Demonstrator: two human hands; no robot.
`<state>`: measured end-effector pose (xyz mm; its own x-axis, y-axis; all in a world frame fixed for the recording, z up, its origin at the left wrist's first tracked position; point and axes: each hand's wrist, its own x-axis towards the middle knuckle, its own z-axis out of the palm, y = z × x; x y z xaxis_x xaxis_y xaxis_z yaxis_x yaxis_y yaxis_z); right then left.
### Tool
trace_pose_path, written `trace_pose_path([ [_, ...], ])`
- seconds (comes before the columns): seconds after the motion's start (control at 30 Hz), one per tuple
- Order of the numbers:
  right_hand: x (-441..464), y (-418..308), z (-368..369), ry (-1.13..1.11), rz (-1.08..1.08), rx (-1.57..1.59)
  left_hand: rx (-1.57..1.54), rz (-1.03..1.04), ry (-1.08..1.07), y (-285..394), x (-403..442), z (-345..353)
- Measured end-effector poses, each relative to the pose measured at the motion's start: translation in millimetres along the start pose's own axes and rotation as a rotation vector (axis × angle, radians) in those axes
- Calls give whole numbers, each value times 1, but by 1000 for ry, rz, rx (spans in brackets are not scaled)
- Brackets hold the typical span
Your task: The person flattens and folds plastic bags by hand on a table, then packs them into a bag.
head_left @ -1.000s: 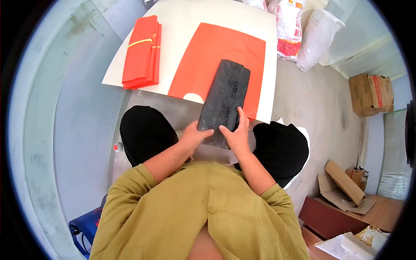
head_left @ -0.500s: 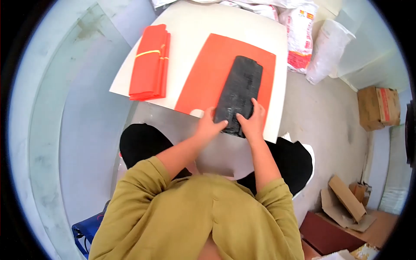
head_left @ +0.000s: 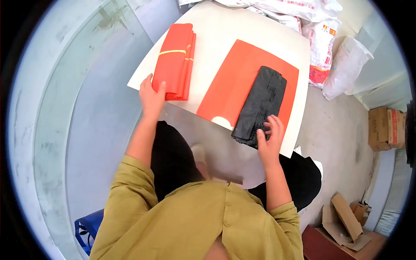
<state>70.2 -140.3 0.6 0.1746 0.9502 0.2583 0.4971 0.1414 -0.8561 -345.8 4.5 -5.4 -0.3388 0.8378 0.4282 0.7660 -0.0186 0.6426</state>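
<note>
On the table's left side lies a folded stack of red bags or sheets (head_left: 175, 65), tied with a yellow band. My left hand (head_left: 152, 97) is at its lower left corner, thumb and fingers apart, the thumb overlapping the stack's edge; I cannot tell whether it presses on it. A flat red sheet (head_left: 221, 82) with a half-round notch in its near edge lies to the right. On that sheet rests a folded black plastic bundle (head_left: 262, 102), slanted. Beside its near right edge is my right hand (head_left: 272, 141), fingers loosely curled and apart, gripping nothing.
The cream tabletop (head_left: 212, 26) ends just before my knees. White printed sacks (head_left: 320, 47) and a whitish sack (head_left: 346, 67) stand beyond its right side. A cardboard box (head_left: 381, 130) and flattened cardboard (head_left: 344, 221) lie right. A glass panel (head_left: 65, 130) runs along the left.
My left hand has left the black bundle and moved left to the red stack. My right hand has loosened from the bundle and stays beside it. The view has shifted, moving the table rightward.
</note>
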Motion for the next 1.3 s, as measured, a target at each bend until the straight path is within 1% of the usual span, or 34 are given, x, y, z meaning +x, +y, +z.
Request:
trace_pose_path([
  [0.03,-1,-1,6,-29,-120,-47,-107,-125,-79,-7,9,0],
  [0.13,-6,-24,28,-164,-108,47,-201,-330,-223,-12,24,-5],
  [0.2,-4,-36,45,-266,-87,91,-188,-349,-236,-11,28,-9],
  [0.23,0,-40,52,-377,-17,114,-182,-358,-244,-8,30,-10],
  [0.3,13,-49,78,-506,114,338,-270,-419,-283,1,31,-14],
  [0.4,60,-80,122,-588,264,456,-322,-473,-320,9,31,-19],
  [0.47,91,-83,167,-527,259,523,-337,-515,-344,9,32,-21],
  [0.57,132,-107,212,-458,345,451,-367,-522,-348,20,25,-28],
  [0.6,139,-109,224,-436,367,485,-488,-522,-352,18,20,-26],
  [0.67,146,-107,243,-394,413,553,-556,-536,-438,28,6,-35],
  [0.7,147,-104,244,-441,444,619,-590,-544,-480,32,-2,-40],
  [0.8,133,-93,230,-586,527,799,-565,-537,-494,28,-29,-49],
  [0.87,99,-85,203,-666,571,888,-731,-602,-490,20,-47,-52],
  [0.9,82,-84,191,-706,581,852,-813,-632,-484,19,-53,-53],
  [0.93,65,-83,179,-743,592,818,-928,-756,-510,23,-59,-53],
  [0.97,53,-85,170,-776,600,786,-1036,-811,-533,24,-61,-50],
  [1.03,38,-94,156,-806,554,727,-1247,-925,-585,24,-68,-39],
  [1.07,30,-96,151,-816,535,697,-1163,-921,-593,21,-73,-33],
  [1.17,14,-83,161,-502,179,511,-1070,-961,-591,44,-84,-32],
  [1.23,13,-75,158,-446,71,475,-1085,-836,-602,59,-99,-32],
  [1.27,13,-70,152,-415,21,455,-1104,-813,-607,66,-105,-31],
  [1.3,13,-68,142,-473,105,474,-1119,-792,-612,73,-112,-31],
])
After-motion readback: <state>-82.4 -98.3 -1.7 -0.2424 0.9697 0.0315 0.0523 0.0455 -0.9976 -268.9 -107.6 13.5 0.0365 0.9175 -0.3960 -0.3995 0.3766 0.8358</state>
